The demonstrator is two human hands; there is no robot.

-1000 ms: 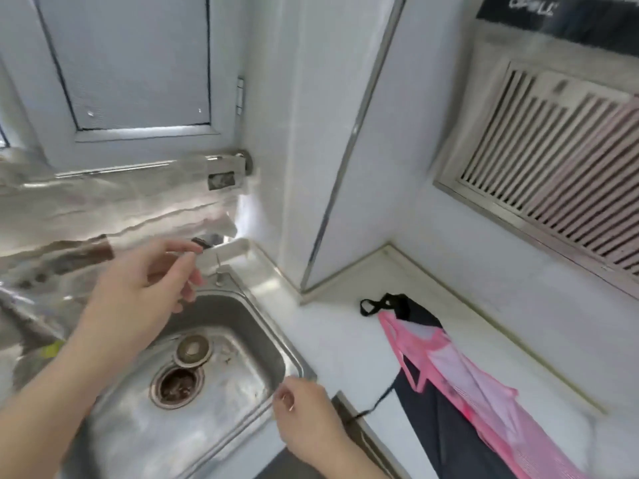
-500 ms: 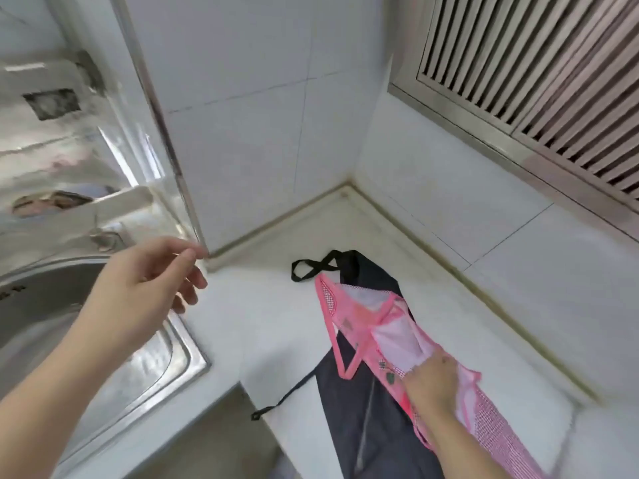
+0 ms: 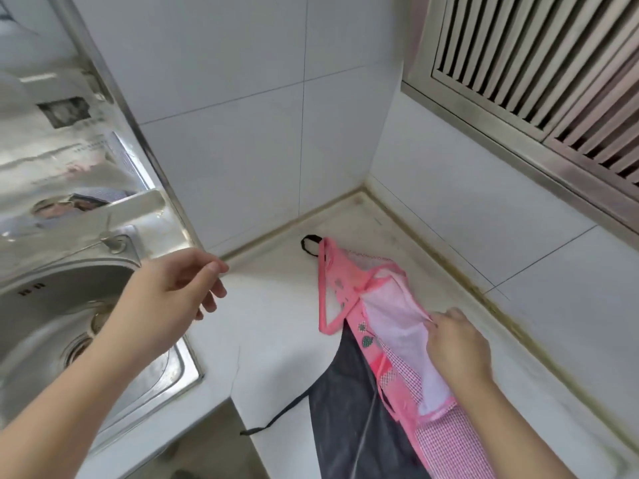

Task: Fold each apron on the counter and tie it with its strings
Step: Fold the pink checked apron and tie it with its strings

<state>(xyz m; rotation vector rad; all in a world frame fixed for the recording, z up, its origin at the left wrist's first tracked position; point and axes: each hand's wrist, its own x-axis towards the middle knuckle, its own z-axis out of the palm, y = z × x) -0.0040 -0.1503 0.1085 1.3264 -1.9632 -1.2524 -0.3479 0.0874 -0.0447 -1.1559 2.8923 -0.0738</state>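
While the sink (image 3: 103, 340) sits at far left, the left hand (image 3: 173, 292) hovers over its rim, fingers loosely spread, holding nothing. On the counter (image 3: 276, 340), a pink apron (image 3: 390, 326) lies atop a dark apron (image 3: 345, 402); the right hand (image 3: 456, 344) pinches the pink one's edge.

Bright, even daylight; glare on steel sink (image 3: 103, 278); soft motion blur; wide-angle bending at edges

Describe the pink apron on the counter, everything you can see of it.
The pink apron lies unfolded along the white counter, on top of a dark apron. It looks like thin fabric: a pale mesh-like panel, gingham patches, pink binding, a pink neck loop toward the corner. The right hand pinches its pale panel; the left hand hovers apart.
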